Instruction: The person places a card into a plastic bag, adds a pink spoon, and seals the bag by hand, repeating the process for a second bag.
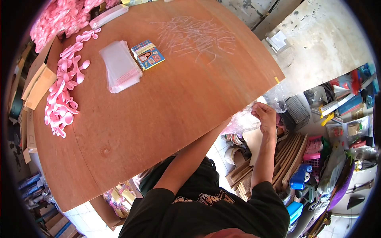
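Beyond the right edge of the brown table [190, 91], my right hand [264, 115] is raised with thumb and fingers pinched together; whatever sits between them is too small to name. My left forearm passes under the table edge, and the left hand is hidden there, near crumpled clear plastic [241, 119]. On the tabletop lie a stack of clear plastic bags [119, 63] and, touching its right side, a blue-and-yellow stack of printed cards [147, 54]. Pink plastic spoons [65, 95] are heaped along the left side. Thin clear strips [194, 35] are scattered at the far side.
Pink wrapped items [63, 20] are piled at the far left, beside an open cardboard box [39, 79]. Wooden slats [291, 156], a pink basket [312, 158] and a blue tape dispenser [300, 176] stand at the right. A cardboard box [104, 210] is below the table's near edge.
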A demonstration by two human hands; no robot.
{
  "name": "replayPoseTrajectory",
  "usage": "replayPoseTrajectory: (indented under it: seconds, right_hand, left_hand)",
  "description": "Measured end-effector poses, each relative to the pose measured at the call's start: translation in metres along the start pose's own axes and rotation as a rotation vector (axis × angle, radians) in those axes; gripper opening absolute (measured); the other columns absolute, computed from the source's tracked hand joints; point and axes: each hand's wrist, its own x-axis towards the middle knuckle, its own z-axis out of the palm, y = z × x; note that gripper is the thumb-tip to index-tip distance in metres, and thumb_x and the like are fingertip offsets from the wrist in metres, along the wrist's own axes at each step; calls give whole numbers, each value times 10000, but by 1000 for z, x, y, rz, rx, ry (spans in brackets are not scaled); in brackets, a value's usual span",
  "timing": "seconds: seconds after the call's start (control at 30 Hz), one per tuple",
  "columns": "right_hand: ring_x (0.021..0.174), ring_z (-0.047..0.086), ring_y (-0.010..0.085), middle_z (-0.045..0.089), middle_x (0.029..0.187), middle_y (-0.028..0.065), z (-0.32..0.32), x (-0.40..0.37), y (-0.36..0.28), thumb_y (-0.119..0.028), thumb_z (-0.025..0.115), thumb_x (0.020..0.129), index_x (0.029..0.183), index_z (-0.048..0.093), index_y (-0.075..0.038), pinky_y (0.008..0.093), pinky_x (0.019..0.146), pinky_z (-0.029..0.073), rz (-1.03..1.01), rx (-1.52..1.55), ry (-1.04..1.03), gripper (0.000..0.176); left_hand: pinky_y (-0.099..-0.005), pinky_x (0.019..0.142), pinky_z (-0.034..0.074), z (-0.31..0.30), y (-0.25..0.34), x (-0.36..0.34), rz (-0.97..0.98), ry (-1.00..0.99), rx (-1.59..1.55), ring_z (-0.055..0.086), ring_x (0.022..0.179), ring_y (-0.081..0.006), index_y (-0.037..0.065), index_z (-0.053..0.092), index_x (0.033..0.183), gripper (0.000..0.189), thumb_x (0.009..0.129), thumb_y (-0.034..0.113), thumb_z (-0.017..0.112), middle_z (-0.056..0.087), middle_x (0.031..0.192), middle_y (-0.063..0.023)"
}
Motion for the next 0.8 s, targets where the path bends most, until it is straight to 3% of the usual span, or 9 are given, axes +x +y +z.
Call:
replayPoseTrajectory:
  seconds: [0.23,0.43,0.53,0.73,0.8]
  right_hand:
    - [683,647,135,681,813,101,5,-7,-6,-53,659,832,1108,559,62,245,666,545,-88,-34,-12,315]
    - [683,651,150,679,839,115,-5,0,-1,-69,606,867,1186,486,18,253,646,543,11,-86,-92,351]
    - [656,645,143,677,822,119,-1,0,3,-73,593,871,1180,499,16,245,604,535,-146,-102,-21,335]
    - [590,630,134,666,764,118,-9,15,17,-55,562,875,1084,578,22,248,542,528,-72,-230,-151,223]
    - [589,630,135,664,757,114,-11,21,26,-55,560,877,1067,584,26,249,539,527,-86,-232,-85,208]
  left_hand:
    - [-376,731,503,4,2,0,-71,-5,-102,626,804,-222,36,597,1024,307,913,317,541,656,905,-111]
    - [-374,726,504,9,-1,1,-115,-22,-159,626,797,-218,38,596,1022,304,913,316,541,656,899,-109]
    - [-374,723,504,9,-1,1,-126,-24,-175,627,794,-217,38,596,1021,302,913,315,541,656,896,-107]
    - [-377,744,495,5,-1,3,-129,-19,-181,612,826,-223,40,587,1042,306,912,315,544,643,930,-111]
    - [-381,759,488,3,0,3,-117,-21,-161,602,849,-229,41,581,1056,312,911,315,546,633,954,-114]
